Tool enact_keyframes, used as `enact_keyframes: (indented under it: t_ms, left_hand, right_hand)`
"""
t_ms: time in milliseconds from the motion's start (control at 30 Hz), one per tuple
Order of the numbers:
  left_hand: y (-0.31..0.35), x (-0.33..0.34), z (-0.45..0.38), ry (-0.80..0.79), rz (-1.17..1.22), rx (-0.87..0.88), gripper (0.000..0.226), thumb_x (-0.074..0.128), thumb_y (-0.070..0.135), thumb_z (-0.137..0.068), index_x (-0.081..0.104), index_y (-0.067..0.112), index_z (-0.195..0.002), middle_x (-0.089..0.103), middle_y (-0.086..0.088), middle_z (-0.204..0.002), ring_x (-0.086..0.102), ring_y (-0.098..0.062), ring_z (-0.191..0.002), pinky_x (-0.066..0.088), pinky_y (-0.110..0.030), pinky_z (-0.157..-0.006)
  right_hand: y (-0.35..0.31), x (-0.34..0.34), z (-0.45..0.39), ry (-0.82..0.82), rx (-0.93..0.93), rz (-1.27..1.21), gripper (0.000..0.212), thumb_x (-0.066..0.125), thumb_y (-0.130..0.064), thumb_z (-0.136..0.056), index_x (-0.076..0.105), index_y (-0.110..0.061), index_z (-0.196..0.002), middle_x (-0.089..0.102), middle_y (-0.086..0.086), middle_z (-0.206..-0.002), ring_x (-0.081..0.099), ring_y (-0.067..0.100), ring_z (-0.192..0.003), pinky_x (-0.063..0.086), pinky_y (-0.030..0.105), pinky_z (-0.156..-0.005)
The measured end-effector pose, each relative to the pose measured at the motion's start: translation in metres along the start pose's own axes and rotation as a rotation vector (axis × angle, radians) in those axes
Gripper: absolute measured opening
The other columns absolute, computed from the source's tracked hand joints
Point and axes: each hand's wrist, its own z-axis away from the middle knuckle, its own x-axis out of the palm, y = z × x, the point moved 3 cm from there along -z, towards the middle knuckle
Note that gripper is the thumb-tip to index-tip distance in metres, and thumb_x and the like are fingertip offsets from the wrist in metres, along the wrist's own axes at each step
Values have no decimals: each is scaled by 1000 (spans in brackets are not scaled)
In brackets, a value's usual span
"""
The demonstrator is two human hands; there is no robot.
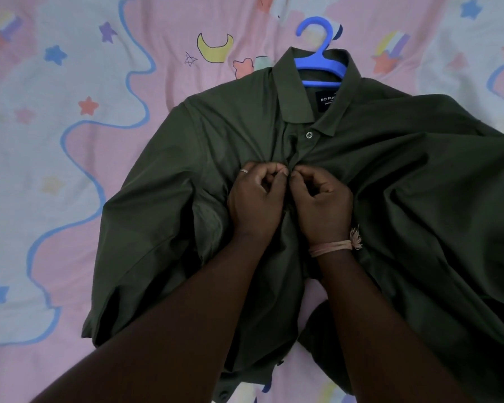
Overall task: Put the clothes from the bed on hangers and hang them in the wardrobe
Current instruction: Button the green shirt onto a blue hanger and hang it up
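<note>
One dark green shirt lies mid-frame on the patterned bedsheet, over one blue hanger at upper centre; its black neck label reads "NO FU", the rest hidden. The left hand and right hand each pinch the placket with curled fingers, apparently at a button below the one fastened button.

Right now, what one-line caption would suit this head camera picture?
Both hands, left and right, pinch the front of a green shirt on a blue hanger, lying on the bed.

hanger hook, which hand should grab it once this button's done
Right, probably. The blue hanger pokes out of the shirt collar on the right hand side; the left hand would reach across.
</note>
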Motion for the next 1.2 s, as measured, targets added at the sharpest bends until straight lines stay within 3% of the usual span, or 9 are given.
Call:
enact_keyframes:
  t_ms: [100,167,267,400,633,833,967,1100,1200]
  left_hand:
    - [-1,-2,-1,-1,87,-37,17,64,28,-86,78,19,-89,69,8,-90,64,-2,-86,51,-22,-83]
    - [1,-1,0,-13,101,-35,18,67,33,-86,78,19,-88,69,7,-87,64,-4,-83,50,-19,-78]
    - [1,0,-1,-22,105,-56,21,73,40,-86,79,20,-86,69,6,-85,66,-6,-80,53,-26,-76]
    - [-2,1,-7,-30,74,-114,28,64,42,-89,79,19,-88,70,7,-88,66,-8,-86,53,-34,-83]
    - [-3,2,-14,-121,-28,-151,27,55,40,-93,71,22,-79,67,3,-88,62,-15,-87,49,-34,-81]
    - [0,-1,-16,-210,-108,-97,27,47,37,-94,55,24,-72,63,-3,-88,60,-27,-90,46,-40,-81]
    - [-2,-3,-15,-208,-47,-62,31,48,39,-95,54,24,-68,58,1,-77,57,-22,-81,49,-43,-79]
    - [8,-9,-6,-135,2,-98,30,54,52,-94,61,28,-78,63,7,-80,60,-13,-80,52,-42,-82]
    - [21,-17,15,-92,-4,-44,32,74,49,-83,62,24,-97,63,8,-97,60,-8,-90,51,-30,-86]
  right_hand:
    - [0,3,-1,-28,30,-2,6,71,-25,-84,72,-23,-89,72,-9,-76,67,5,-68,59,39,-71]
    - [0,3,-1,-40,32,9,7,71,-27,-84,71,-23,-90,72,-8,-76,67,6,-67,59,40,-69]
    - [1,4,0,-52,24,20,9,69,-31,-86,70,-22,-89,72,-9,-76,67,6,-67,59,41,-67]
    - [2,4,0,-75,42,-29,5,74,-21,-86,70,-20,-89,71,-7,-77,66,9,-69,59,40,-70]
    - [-1,1,-3,-145,74,-177,8,74,-1,-84,72,-8,-86,70,-7,-76,62,1,-69,51,20,-71]
    - [-2,-3,-13,-288,210,-268,10,69,2,-87,73,-7,-84,67,-4,-67,52,3,-56,44,18,-54]
    - [-6,-6,-18,-294,220,-232,16,63,-1,-93,67,-14,-84,66,2,-70,51,8,-51,43,20,-46]
    - [-12,-13,-9,-167,131,-223,16,60,1,-93,60,-15,-91,65,5,-81,56,9,-58,50,25,-54]
    - [-18,-23,5,-142,-14,-101,22,63,-2,-86,58,-19,-101,59,7,-103,60,7,-77,55,28,-73]
